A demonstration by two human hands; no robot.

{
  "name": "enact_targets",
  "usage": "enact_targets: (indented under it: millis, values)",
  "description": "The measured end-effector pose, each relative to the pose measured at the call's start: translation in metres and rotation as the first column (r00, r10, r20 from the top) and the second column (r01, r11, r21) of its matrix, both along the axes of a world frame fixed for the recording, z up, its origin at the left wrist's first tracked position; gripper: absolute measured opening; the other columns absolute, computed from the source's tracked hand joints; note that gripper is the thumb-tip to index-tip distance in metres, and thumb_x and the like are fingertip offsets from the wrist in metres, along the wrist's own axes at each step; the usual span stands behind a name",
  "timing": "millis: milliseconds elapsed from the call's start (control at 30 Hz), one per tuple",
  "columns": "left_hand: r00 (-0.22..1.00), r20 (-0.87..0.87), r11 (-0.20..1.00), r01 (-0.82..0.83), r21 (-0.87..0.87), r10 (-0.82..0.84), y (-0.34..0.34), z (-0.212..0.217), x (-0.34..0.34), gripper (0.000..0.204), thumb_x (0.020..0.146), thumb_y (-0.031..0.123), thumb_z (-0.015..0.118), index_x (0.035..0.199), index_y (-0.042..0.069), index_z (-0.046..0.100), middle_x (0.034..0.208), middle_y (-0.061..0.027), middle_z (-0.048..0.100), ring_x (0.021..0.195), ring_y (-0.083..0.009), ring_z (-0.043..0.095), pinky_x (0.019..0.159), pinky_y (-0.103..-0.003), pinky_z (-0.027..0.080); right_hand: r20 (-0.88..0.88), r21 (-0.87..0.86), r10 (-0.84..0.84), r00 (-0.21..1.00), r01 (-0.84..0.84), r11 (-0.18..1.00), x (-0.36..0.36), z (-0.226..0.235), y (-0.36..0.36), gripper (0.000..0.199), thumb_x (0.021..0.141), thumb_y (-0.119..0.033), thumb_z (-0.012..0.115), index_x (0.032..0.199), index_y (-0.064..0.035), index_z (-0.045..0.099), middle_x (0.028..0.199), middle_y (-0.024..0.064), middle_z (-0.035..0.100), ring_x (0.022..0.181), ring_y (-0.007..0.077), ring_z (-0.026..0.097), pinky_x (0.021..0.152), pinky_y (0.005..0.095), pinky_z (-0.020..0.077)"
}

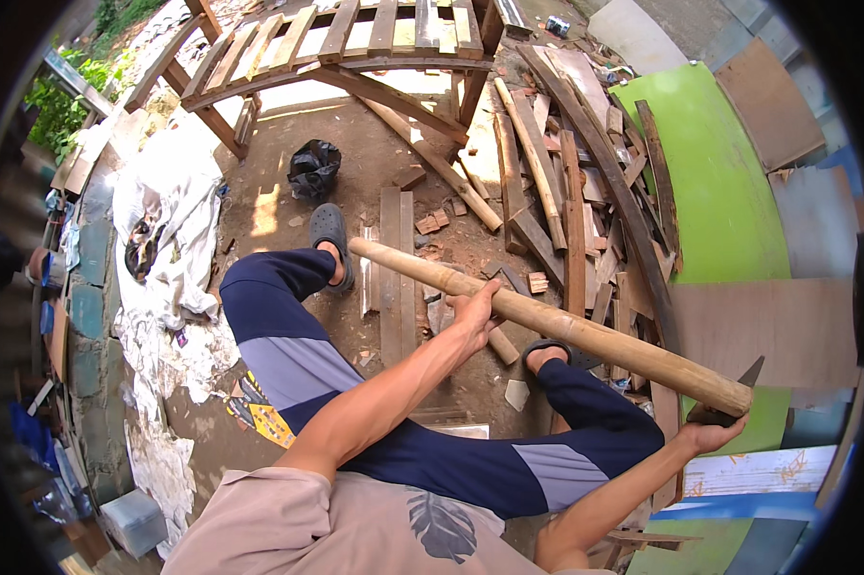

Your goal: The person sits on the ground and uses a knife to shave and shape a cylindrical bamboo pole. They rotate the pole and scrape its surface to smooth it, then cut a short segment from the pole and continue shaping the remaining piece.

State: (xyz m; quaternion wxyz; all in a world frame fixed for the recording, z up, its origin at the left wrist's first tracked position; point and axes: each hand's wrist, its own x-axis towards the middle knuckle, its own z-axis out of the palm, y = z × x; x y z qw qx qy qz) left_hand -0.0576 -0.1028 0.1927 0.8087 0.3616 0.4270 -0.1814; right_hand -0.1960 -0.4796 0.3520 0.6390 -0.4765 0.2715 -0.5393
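Observation:
A long bamboo pole point(585, 331) slants across my lap, its far end at the upper left and its thicker near end at the lower right. My left hand point(475, 311) is wrapped round the pole near its middle. Beneath the thick end, my right hand point(715, 438) is closed on a dark, pointed metal blade point(757, 370), which looks like a machete or large knife. Its tip sticks up past the pole's end, while the pole covers part of it. The blade's handle cannot be made out in my fingers.
Wood scraps and a long dark plank point(604, 192) lie in a heap ahead on the right. Beyond my feet are a slatted wooden bench point(336, 67) and a black plastic bag point(314, 170). White cloth point(169, 220) spreads at the left; a green panel point(719, 172) stands right.

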Motion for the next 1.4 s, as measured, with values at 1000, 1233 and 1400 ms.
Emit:
enact_targets:
  millis: [1000, 1233, 1400]
  values:
    - [0.795, 0.537, 0.861, -0.457, 0.224, 0.283, 0.148, -0.041, 0.088, 0.068, 0.093, 0.014, 0.074, 0.137, 0.015, 0.022, 0.132, -0.0133, 0.047, 0.116, -0.0302, 0.060, 0.094, -0.059, 0.056, -0.764, -0.045, 0.481, 0.431, -0.779, 0.625, 0.040, -0.044, 0.107, 0.015, 0.102, -0.013, 0.066, 0.114, -0.0045, 0.064, 0.072, -0.0036, 0.056, 0.053, 0.0024, 0.045, 0.045, 0.0209, 0.0353]
    - [0.804, 0.512, 0.769, -0.524, 0.367, 0.304, 0.177, -0.089, 0.082, 0.082, 0.090, 0.020, 0.080, 0.146, 0.002, 0.023, 0.135, -0.0182, 0.046, 0.123, -0.0290, 0.054, 0.103, -0.044, 0.047, -0.913, 0.002, 0.366, 0.181, -0.894, 0.447, 0.056, -0.043, 0.151, 0.028, 0.097, -0.014, 0.069, 0.122, -0.0022, 0.067, 0.105, 0.0077, 0.070, 0.090, 0.0152, 0.064, 0.082, 0.0296, 0.0514]
    - [0.810, 0.550, 0.610, -0.544, 0.576, 0.202, 0.180, -0.061, 0.073, 0.092, 0.089, 0.025, 0.082, 0.151, -0.006, 0.020, 0.144, -0.0257, 0.043, 0.132, -0.0335, 0.049, 0.114, -0.041, 0.035, -0.874, 0.052, 0.449, 0.189, -0.880, 0.472, 0.060, -0.047, 0.156, 0.029, 0.097, -0.012, 0.068, 0.124, -0.0026, 0.067, 0.108, 0.0103, 0.071, 0.100, 0.0180, 0.066, 0.091, 0.0317, 0.0512]
